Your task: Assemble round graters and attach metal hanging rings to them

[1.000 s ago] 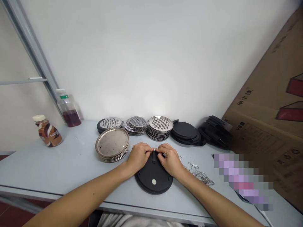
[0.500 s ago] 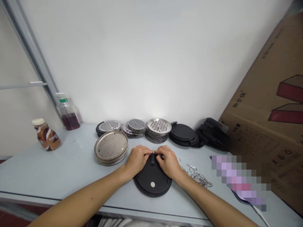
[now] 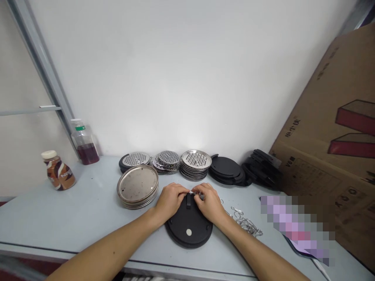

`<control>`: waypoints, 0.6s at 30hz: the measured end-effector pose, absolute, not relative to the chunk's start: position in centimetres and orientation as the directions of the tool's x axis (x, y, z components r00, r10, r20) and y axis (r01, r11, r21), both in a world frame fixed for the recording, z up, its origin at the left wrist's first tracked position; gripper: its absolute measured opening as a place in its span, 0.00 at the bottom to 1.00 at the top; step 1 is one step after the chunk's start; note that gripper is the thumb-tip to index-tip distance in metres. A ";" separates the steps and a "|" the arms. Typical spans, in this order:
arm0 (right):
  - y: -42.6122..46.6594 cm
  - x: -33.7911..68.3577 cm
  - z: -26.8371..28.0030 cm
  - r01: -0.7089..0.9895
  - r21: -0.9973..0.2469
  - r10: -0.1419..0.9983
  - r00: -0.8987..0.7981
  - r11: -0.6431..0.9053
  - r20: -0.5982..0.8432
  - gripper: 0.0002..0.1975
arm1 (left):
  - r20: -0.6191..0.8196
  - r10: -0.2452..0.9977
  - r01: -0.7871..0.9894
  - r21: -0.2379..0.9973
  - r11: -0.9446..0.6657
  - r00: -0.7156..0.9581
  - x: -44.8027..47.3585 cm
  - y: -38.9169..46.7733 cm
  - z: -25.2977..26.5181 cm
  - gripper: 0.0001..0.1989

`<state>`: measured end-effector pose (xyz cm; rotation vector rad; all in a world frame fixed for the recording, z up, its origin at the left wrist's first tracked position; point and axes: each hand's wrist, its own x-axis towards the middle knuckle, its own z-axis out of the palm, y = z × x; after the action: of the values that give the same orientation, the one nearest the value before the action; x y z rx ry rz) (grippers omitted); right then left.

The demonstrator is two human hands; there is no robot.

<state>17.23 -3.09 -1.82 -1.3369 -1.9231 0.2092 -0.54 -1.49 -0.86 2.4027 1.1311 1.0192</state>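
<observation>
A round black plastic disc [image 3: 190, 222] lies on the table before me, with a pale round spot near its front edge and a raised tab [image 3: 189, 201] near its far edge. Over that far edge, my left hand [image 3: 170, 199] is closed in a pinch on a small metal wire hook [image 3: 191, 192]. From the other side, my right hand [image 3: 208, 200] pinches the same hook, its fingers hiding much of it. Just right of my right forearm is a pile of similar wire hooks [image 3: 248, 226].
Left of the disc stands a stack of metal discs [image 3: 137, 184]. Along the wall sit perforated grater plates [image 3: 195, 160], black discs [image 3: 225, 168] and black parts [image 3: 262, 168]. Two bottles [image 3: 60, 173] are at far left. A cardboard box [image 3: 316, 164] and a blurred-out device [image 3: 297, 230] occupy the right.
The view has tilted slightly, so everything sits a little lower. Both hands keep their pinch at the disc's far edge, and slightly more of the wire hook shows between the fingers.
</observation>
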 end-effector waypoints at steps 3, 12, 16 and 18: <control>-2.5 17.6 -1.9 0.664 -0.640 0.892 -0.093 0.387 0.443 0.14 | 0.464 0.769 0.563 0.526 -0.638 0.439 -0.6 -1.4 -0.8 0.11; -0.9 19.1 -1.8 0.275 -0.938 0.976 0.005 0.209 0.218 0.13 | 0.383 0.768 0.504 0.590 -0.631 0.514 -1.3 -2.7 1.0 0.19; -0.8 19.5 -2.3 0.453 -0.861 0.965 0.001 0.232 0.261 0.09 | 0.358 0.691 0.470 0.534 -0.703 0.628 -1.3 -3.8 1.9 0.23; -0.9 19.6 -2.2 0.495 -0.833 0.960 -0.009 0.249 0.281 0.09 | 0.327 0.677 0.462 0.534 -0.708 0.659 -1.3 -4.1 2.0 0.26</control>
<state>19.57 -0.93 -2.17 -1.3730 -1.6383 0.6624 -1.34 -4.07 2.00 2.4698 0.8946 0.7223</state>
